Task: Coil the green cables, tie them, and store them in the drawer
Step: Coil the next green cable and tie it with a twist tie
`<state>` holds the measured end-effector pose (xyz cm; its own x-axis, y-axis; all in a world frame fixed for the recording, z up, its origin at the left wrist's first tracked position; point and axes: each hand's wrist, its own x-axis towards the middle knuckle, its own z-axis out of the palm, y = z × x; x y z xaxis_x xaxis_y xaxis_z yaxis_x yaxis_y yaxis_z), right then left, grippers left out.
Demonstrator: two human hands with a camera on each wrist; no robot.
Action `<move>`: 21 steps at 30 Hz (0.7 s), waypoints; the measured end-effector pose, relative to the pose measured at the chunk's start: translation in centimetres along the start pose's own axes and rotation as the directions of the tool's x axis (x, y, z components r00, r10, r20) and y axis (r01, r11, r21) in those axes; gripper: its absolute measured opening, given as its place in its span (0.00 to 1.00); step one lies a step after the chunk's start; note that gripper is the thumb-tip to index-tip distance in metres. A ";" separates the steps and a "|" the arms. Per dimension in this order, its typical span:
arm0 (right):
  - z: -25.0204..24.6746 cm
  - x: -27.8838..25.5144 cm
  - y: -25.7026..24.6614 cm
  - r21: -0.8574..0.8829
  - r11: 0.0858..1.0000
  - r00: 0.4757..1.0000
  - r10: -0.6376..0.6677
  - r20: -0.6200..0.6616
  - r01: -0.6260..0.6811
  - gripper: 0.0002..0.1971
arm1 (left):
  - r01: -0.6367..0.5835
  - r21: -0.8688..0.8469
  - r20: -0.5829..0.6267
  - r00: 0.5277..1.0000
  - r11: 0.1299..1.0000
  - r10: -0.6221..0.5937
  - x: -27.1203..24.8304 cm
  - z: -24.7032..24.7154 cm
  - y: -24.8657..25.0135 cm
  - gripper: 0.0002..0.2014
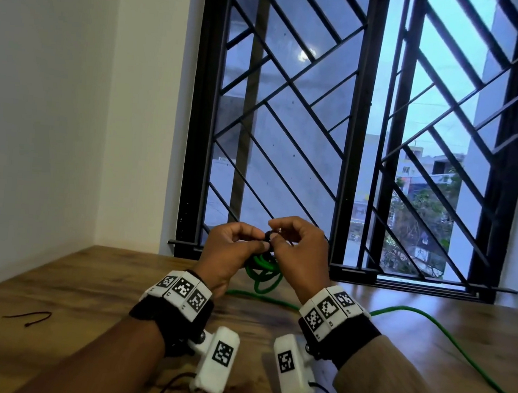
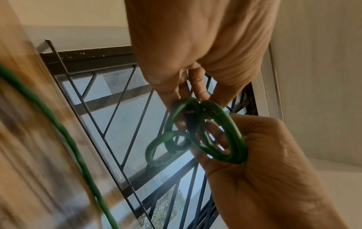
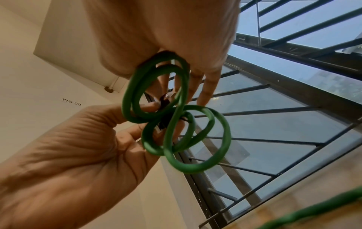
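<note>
Low in the frame, both wrists are raised off the table, presumably so the loops hang free for tying. Mid-frame, the green coil is pinched at its waist: left hand and right hand fingers are curled together around a dark tie. Whether it's fastened can't be made out. More green cable is left uncoiled, cut off at lower right. A spare tie is seen at left. No drawer is visible.

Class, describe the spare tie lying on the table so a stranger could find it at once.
Start at the wooden table under the barred window. Near its left side lies a thin dark tie, bent in a hairpin. Unlike the green cable on the right, it is short and untouched.
</note>
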<state>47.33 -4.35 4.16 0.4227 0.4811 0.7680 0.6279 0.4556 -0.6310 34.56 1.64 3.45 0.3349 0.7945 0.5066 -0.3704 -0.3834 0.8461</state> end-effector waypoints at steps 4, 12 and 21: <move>-0.3 0.0 -0.3 -0.028 0.992 0.988 0.126 0.091 -0.124 0.13 | -0.037 -0.007 -0.025 0.999 0.999 0.036 0.1 -0.2 0.3 0.06; -0.3 0.0 -0.2 -0.195 0.980 0.990 0.062 0.129 -0.036 0.14 | -0.039 -0.077 0.003 0.999 0.996 0.039 0.2 0.0 0.5 0.12; 0.0 0.3 0.4 -0.132 0.991 1.000 -0.006 -0.014 0.004 0.13 | -0.007 -0.024 0.073 0.997 1.000 0.009 -0.1 0.4 0.3 0.25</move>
<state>47.70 -4.01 4.12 0.4280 0.4680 0.7732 0.7106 0.3544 -0.6078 34.74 1.32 3.72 0.3935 0.7547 0.5250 -0.3938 -0.3777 0.8380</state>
